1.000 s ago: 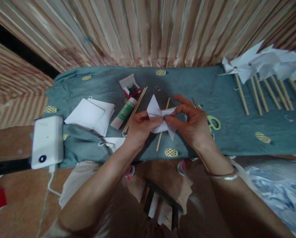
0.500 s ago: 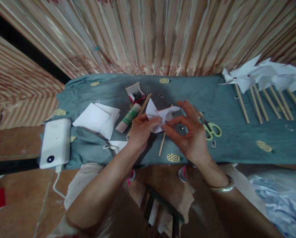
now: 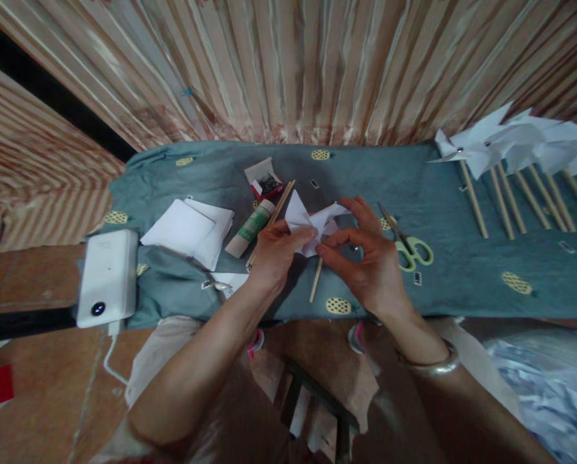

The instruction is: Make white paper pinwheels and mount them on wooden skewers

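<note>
A white paper pinwheel [image 3: 295,212] is between my hands over the middle of the cloth. My left hand [image 3: 276,251] pinches it at the centre, its thumb on top of the folds. My right hand [image 3: 366,258] has thumb and index finger closed on the pinwheel's lower right edge, the other fingers curled above. Beneath the paper a thin wooden stick [image 3: 316,281] lies on the cloth, its middle hidden. A small shiny tack [image 3: 355,247] shows beside my right fingers. Green-handled scissors [image 3: 407,248] lie open just right of that hand.
A glue stick [image 3: 250,229], wooden sticks [image 3: 283,200] and an open box of tacks [image 3: 265,180] lie left of my hands. Farther left are paper squares [image 3: 177,229] and a white power bank [image 3: 107,277]. Several finished pinwheels [image 3: 501,145] lie at the right.
Both hands keep nearly the same hold on the pinwheel. The view has shifted very slightly, and little else differs.
</note>
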The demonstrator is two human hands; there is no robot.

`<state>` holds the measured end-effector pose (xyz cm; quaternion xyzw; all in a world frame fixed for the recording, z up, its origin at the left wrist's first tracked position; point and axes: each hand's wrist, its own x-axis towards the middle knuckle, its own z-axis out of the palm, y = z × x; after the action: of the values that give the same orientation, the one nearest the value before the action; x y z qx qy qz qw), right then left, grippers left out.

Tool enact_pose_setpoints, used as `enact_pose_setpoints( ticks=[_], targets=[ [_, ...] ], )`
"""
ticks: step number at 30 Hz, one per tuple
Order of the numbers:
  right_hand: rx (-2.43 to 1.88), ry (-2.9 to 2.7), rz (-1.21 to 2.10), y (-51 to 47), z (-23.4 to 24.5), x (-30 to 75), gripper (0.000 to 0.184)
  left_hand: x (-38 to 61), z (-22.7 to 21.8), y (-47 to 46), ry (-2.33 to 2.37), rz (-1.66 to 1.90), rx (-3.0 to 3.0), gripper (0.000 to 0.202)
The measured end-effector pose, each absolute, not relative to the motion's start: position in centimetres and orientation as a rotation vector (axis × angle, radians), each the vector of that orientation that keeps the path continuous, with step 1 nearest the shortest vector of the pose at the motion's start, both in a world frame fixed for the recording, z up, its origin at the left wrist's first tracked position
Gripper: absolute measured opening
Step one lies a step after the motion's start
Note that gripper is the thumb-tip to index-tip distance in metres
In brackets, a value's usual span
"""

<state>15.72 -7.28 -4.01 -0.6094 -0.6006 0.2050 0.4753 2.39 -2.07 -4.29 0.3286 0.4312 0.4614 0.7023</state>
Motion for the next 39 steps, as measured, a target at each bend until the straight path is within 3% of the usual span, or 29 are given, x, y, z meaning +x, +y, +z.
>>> enact_pose_setpoints(
  ticks=[39],
  targets=[
    [-1.533,-1.288,0.564,-6.76,-4.2,15.84,0.01,2.24,-4.19,-2.5,0.952,1.053,0.883,0.019]
  ],
)
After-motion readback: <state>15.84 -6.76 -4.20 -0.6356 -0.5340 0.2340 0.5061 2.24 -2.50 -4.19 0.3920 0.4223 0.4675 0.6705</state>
